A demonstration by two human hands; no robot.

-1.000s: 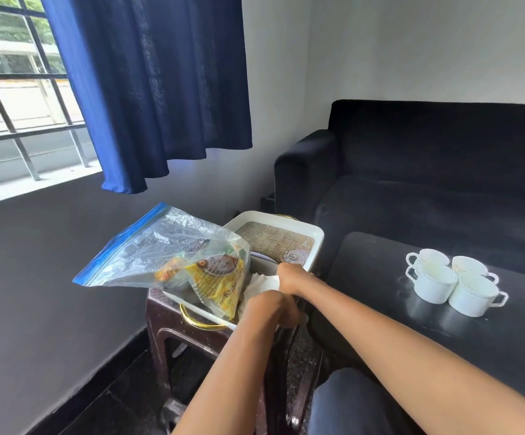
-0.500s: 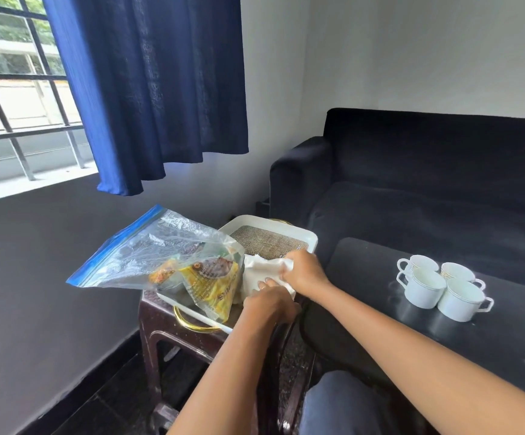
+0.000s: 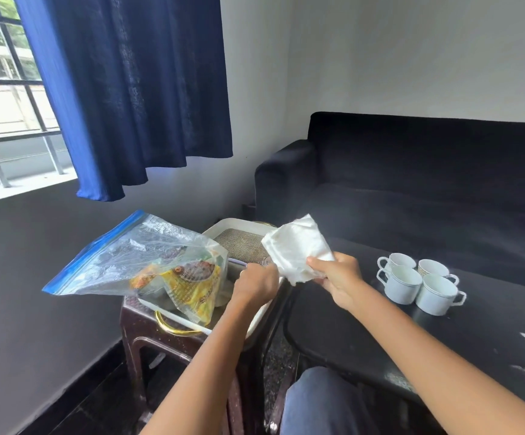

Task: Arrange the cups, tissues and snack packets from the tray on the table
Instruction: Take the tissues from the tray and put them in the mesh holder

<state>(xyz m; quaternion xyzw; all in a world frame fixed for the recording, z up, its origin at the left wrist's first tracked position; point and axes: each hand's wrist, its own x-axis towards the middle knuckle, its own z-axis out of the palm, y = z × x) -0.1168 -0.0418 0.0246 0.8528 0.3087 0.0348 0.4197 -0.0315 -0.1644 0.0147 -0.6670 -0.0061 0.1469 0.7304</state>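
My right hand grips a stack of white tissues, held up between the white tray and the black table. My left hand hovers over the tray with its back to the camera. Its knuckles meet the tissues' lower left edge and its fingers are hidden. A clear zip bag with a blue seal lies across the tray's left side, with yellow snack packets inside. Several white cups stand grouped on the table to the right of my right hand.
The tray sits on a dark brown stool beside the table. A black sofa stands behind the table. A blue curtain hangs over the window at the left. My knee is below the table's near edge.
The tissues have come up out of the tray, lifted to the right in my right hand. My left hand stayed over the tray. The camera has tilted and shifted.
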